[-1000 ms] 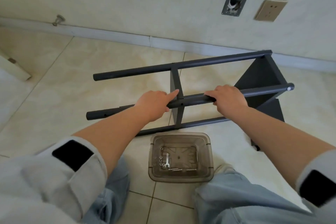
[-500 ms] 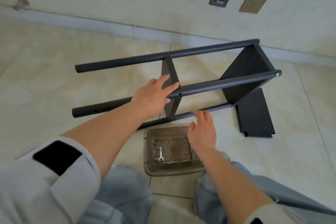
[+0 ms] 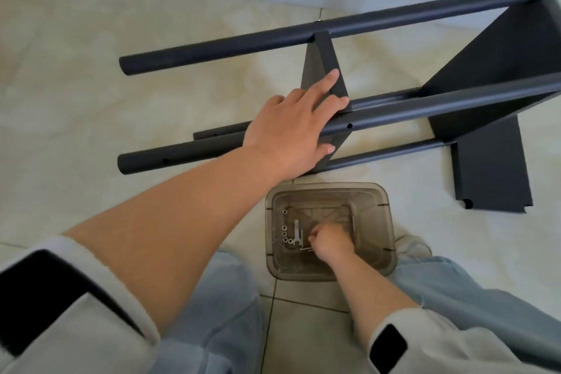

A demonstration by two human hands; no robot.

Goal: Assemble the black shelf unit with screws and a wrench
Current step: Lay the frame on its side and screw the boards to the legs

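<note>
Black shelf unit (image 3: pixel 379 112) lies on its side on the tiled floor (image 3: pixel 91 85), approx 12 to 2 o'clock in view. Left hand (image 3: pixel 291 133) rests flat on the near pole by the middle panel, fingers spread wide. Right hand (image 3: pixel 331 241) at 6 o'clock reaches into the clear plastic bin (image 3: pixel 390 231) – fingers curled, pinching something small; can't tell what. Wrench (image 3: pixel 297 232) and 5 or so washers (image 3: pixel 284 228) lie just left of it. Loose black panel (image 3: pixel 491 173) on floor at 3 o'clock.
</note>
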